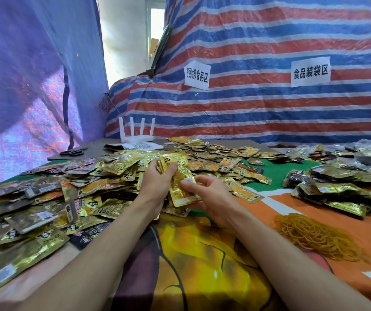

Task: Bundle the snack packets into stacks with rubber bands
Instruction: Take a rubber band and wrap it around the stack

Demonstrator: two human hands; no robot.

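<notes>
Snack packets (pixel 172 161) clasped in the left grip (pixel 157 179) should be squared edge-to-edge as the right grip (pixel 204 195), pinching a loose packet (pixel 181 193), adds it before banding.

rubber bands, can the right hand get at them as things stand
Probably yes: the rubber bands lie to the right of the right hand, with only bare cloth between, though it pinches a gold packet.
</notes>
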